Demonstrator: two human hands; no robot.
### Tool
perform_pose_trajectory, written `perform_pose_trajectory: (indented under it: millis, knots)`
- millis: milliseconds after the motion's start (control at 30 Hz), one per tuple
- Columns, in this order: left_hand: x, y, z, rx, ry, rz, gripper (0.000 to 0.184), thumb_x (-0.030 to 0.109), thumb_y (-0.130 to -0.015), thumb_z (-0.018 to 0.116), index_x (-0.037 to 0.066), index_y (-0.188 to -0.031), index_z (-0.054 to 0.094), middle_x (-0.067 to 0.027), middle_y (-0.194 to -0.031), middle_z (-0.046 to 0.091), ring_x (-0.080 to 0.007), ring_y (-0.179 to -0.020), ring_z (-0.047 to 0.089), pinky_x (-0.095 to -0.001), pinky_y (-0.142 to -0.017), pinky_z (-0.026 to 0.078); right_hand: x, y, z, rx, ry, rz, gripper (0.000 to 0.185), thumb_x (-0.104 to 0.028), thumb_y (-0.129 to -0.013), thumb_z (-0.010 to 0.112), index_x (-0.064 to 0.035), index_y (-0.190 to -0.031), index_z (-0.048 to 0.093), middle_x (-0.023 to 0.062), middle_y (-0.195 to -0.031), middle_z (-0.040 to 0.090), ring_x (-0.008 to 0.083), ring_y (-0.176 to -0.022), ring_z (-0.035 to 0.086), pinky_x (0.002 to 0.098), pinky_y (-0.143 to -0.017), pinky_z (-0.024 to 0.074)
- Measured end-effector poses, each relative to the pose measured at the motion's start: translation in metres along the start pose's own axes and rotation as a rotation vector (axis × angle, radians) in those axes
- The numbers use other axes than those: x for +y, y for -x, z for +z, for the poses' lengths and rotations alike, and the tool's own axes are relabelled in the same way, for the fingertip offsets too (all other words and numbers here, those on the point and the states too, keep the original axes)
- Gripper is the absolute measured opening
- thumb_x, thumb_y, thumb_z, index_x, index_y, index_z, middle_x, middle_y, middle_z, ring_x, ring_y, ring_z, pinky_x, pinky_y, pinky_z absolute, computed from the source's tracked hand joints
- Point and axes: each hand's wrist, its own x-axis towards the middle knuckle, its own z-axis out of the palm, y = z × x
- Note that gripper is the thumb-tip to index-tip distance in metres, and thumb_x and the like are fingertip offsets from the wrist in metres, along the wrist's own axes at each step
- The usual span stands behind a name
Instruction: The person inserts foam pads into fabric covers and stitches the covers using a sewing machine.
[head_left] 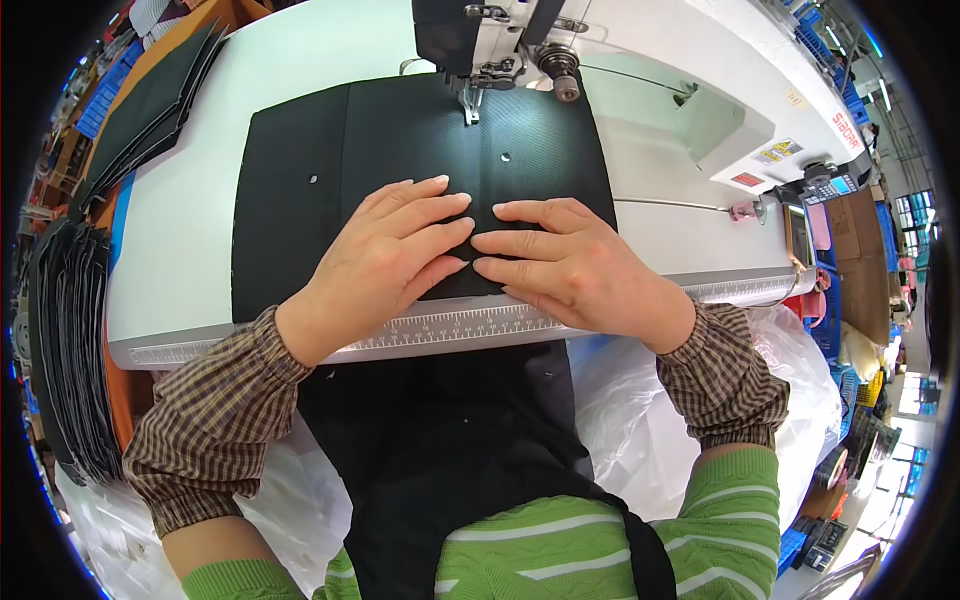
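Note:
A black fabric panel [290, 230] with two small holes lies flat on the white bed of a sewing machine [690, 140]. Its upper middle part is beneath the presser foot [472, 105], under a bright lamp spot. My left hand [385, 245] rests on the panel with its fingers stretched out toward the middle. From the other side, my right hand [570, 260] lies on the cloth too, fingers extended and slightly apart. The fingertips of both hands nearly meet along a line below the presser foot. Neither hand grips anything that I can see.
A ruler strip [450, 322] runs along the bed's front edge. Stacked black pieces [70, 350] hang at the left, with more black panels [155, 110] above them. White plastic sheeting [700, 400] spreads below the table. A small control panel [830, 186] sits at the right.

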Motion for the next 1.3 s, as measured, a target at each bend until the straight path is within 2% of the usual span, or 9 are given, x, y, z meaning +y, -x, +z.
perform_pose_trajectory:
  millis: [367,500,700,833,1033,1167,1300]
  knots:
    - [-0.029,-0.017,0.005,0.052,-0.047,0.005,0.03,0.013,-0.091,0.074,0.005,-0.12,0.071,-0.0058,-0.136,0.067,-0.0274,-0.137,0.055,-0.0405,-0.114,0.043,0.023,-0.016,0.0,-0.01,0.044,0.016,0.028,-0.013,-0.091,0.07,-0.0108,-0.119,0.074,0.0,-0.131,0.071,0.0266,-0.132,0.059,0.0395,-0.106,0.0456]
    - [-0.041,-0.023,0.009,0.096,-0.08,0.021,0.024,0.022,-0.094,0.071,0.008,-0.114,0.071,-0.0033,-0.132,0.068,-0.0242,-0.133,0.057,-0.0376,-0.113,0.042,0.033,-0.023,0.0,0.026,0.112,-0.02,0.022,-0.015,-0.091,0.07,-0.0121,-0.112,0.075,-0.0043,-0.127,0.071,0.0236,-0.127,0.061,0.0358,-0.103,0.0464]
    - [-0.056,-0.034,0.008,0.07,-0.115,0.029,0.025,0.016,-0.094,0.071,0.007,-0.117,0.07,-0.0037,-0.135,0.067,-0.0257,-0.136,0.055,-0.0391,-0.113,0.043,0.047,-0.032,-0.004,-0.014,0.089,-0.017,0.026,-0.013,-0.092,0.07,-0.0094,-0.118,0.075,-0.0002,-0.131,0.072,0.0262,-0.132,0.059,0.0387,-0.105,0.0469]
    - [-0.065,-0.042,0.009,0.074,-0.118,0.024,0.024,0.018,-0.095,0.07,0.008,-0.117,0.07,-0.0038,-0.135,0.067,-0.0258,-0.136,0.056,-0.0384,-0.113,0.043,0.056,-0.033,0.002,0.06,0.154,-0.025,0.019,-0.016,-0.093,0.069,-0.0127,-0.11,0.076,-0.0051,-0.127,0.072,0.0227,-0.126,0.062,0.0348,-0.101,0.0481]
    - [-0.08,-0.053,0.012,0.086,-0.127,0.034,0.024,0.018,-0.096,0.069,0.008,-0.118,0.07,-0.0043,-0.134,0.068,-0.0266,-0.134,0.057,-0.0378,-0.112,0.044,0.057,-0.031,0.005,0.117,0.196,-0.032,0.018,-0.016,-0.094,0.069,-0.0122,-0.109,0.077,-0.0051,-0.124,0.073,0.0226,-0.123,0.064,0.0346,-0.1,0.0493]
    - [-0.091,-0.063,0.015,0.144,-0.146,0.058,0.024,0.018,-0.097,0.069,0.007,-0.118,0.07,-0.0056,-0.129,0.07,-0.026,-0.124,0.062,-0.0359,-0.106,0.047,0.055,-0.026,0.002,0.125,0.145,-0.024,0.019,-0.013,-0.093,0.07,-0.008,-0.11,0.077,0.0009,-0.123,0.075,0.0259,-0.124,0.064,0.0383,-0.103,0.0506]
    - [-0.096,-0.072,0.011,0.104,-0.126,0.005,0.021,0.022,-0.098,0.067,0.008,-0.113,0.072,-0.0048,-0.123,0.071,-0.0242,-0.122,0.062,-0.037,-0.107,0.045,0.058,-0.024,0.0,0.159,0.172,-0.024,0.014,-0.017,-0.093,0.069,-0.0103,-0.103,0.076,-0.0024,-0.119,0.075,0.0228,-0.119,0.065,0.0353,-0.1,0.0504]
